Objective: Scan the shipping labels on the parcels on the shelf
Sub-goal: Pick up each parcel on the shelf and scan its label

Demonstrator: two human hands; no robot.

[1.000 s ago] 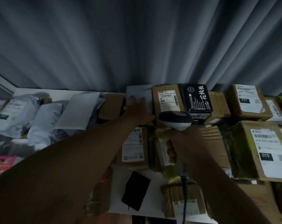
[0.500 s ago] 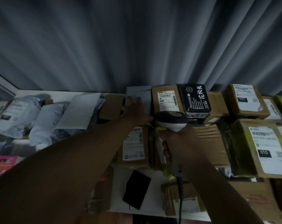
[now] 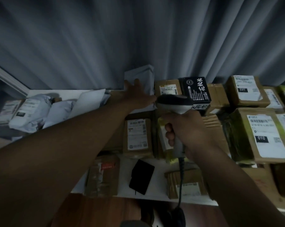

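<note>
Since half a second ago my left hand (image 3: 136,94) has tipped the pale grey mailer (image 3: 139,76) up: it was lying low behind the boxes and now stands nearly upright against the curtain (image 3: 138,38), with my fingers spread flat on its face and the thumb out to the side, pressing rather than gripping. My right hand (image 3: 185,128) has barely shifted; its fingers are curled tight round the handle of the barcode scanner (image 3: 172,104), whose rounded grey-and-black plastic head sits just right of my left wrist, its cable (image 3: 181,177) hanging down from below my fist.

Counting outward from the scanner: one black carton with white characters (image 3: 196,89) just beyond its head, one small brown box with a yellow-edged label (image 3: 168,87) between that carton and the mailer, and one flat cardboard box with a long white label (image 3: 136,135) below my left forearm. To the right of my right hand are two large labelled boxes, one marked 231 (image 3: 246,90) farther off and one marked 010 (image 3: 262,136) nearer (both labels blurred beyond the numbers). Far to the left of my left arm lie three crumpled, glossy poly bags (image 3: 33,110). One flat black rectangular thing (image 3: 141,176) lies on the white shelf (image 3: 158,179) between my forearms.

The cartons are matte corrugated card, taped and square-edged.
</note>
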